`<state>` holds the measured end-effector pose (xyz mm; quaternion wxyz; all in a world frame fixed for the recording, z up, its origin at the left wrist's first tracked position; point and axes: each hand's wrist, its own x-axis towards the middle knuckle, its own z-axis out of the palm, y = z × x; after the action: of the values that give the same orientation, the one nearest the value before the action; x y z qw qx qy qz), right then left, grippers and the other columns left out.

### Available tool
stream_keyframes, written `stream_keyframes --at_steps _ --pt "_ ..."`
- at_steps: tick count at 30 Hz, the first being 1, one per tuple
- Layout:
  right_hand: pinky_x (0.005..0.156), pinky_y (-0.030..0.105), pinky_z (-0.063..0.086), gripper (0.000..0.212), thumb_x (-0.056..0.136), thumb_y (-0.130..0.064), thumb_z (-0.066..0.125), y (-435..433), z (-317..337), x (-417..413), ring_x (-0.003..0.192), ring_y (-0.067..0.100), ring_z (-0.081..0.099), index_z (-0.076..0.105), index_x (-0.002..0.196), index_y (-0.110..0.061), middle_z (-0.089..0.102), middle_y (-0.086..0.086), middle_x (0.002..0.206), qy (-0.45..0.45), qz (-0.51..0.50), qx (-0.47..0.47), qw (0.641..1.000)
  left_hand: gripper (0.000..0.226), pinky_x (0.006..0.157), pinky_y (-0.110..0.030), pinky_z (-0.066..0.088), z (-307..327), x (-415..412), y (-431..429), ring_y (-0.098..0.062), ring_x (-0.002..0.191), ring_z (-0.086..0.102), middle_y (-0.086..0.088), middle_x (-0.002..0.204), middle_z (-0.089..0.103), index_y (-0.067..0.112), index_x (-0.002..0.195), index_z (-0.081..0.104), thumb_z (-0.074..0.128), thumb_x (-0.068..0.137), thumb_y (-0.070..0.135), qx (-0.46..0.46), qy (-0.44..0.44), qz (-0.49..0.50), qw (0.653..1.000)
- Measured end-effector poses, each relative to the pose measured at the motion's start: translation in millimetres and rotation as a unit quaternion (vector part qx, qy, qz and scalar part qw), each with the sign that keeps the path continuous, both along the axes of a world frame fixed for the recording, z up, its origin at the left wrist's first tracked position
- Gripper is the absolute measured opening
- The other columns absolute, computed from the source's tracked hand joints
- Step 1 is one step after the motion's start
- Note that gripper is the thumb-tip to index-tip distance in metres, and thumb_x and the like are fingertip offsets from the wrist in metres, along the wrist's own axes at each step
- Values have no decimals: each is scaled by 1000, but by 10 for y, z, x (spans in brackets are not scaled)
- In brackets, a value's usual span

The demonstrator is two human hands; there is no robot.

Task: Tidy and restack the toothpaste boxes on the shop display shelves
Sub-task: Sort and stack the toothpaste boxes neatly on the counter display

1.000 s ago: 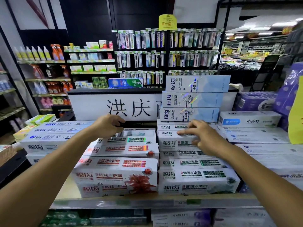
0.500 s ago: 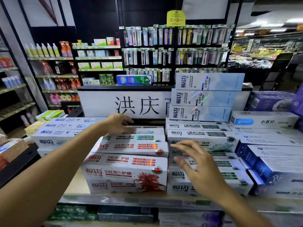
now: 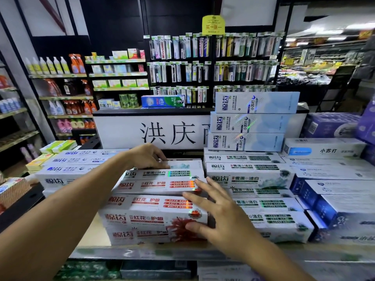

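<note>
Item: central stack of white cardboard toothpaste boxes with red print (image 3: 154, 218), lying lengthwise, stepped upward from near to far, on the near part of the grey display shelf (image 3: 142, 253).
- Behind and above them lies a white box with green print (image 3: 162, 173), with one more pale box at the far end.

Hands:
- Left hand (image 3: 148, 157): at the far end of the central stack, fingers bent, tips down on the top of the farthest box. Whether it grips cannot be told.
- Right hand (image 3: 219, 216): at the right end of the red-print boxes. The fingers (image 3: 200, 186) are spread and lie on the top faces, and the thumb is against the near face of the front box.

Adjoining stock:
- Right, touching the central stack: a stack of white green-print boxes (image 3: 253, 177).
- On that stack's far part: three pale blue holographic boxes (image 3: 253, 122), piled slightly staggered.
- Further right: dark blue and white boxes (image 3: 334, 216).
- Left: white boxes with blue print (image 3: 67, 171), tiered.

Background:
- Far centre: a white sign board with black characters (image 3: 162, 132).
- Beyond it: racks of toothbrushes (image 3: 203, 63) under a yellow tag (image 3: 213, 25).
</note>
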<state>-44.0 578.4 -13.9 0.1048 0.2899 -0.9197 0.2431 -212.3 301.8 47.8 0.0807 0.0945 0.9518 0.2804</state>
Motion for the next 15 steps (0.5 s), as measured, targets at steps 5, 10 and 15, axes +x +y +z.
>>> stream_keyframes --at_steps 5,10,15 --pt "117 41 16 66 78 -84 37 -11 8 -15 144 -8 -16 14 138 -72 2 -34 158 1 -6 2 1000 66 97 -33 41 176 26 45 -19 115 55 6 126 61 27 126 63 53 83 76 -212 -95 -28 972" --pt "117 41 22 67 79 -85 34 -27 -7 0 145 -6 -14 14 141 -69 4 -34 158 9 -17 5 1000 63 76 -31 45 185 25 16 -14 90 61 6 99 68 23 103 70 61 74 78 -158 -81 -26 984" --pt "114 44 27 66 82 -82 37 -29 1 1 146 -5 -13 11 141 -69 6 -33 158 14 -21 13 1000 52 72 -33 56 379 -32 67 -19 82 66 2 96 71 16 109 73 85 70 49 -107 72 -7 992"
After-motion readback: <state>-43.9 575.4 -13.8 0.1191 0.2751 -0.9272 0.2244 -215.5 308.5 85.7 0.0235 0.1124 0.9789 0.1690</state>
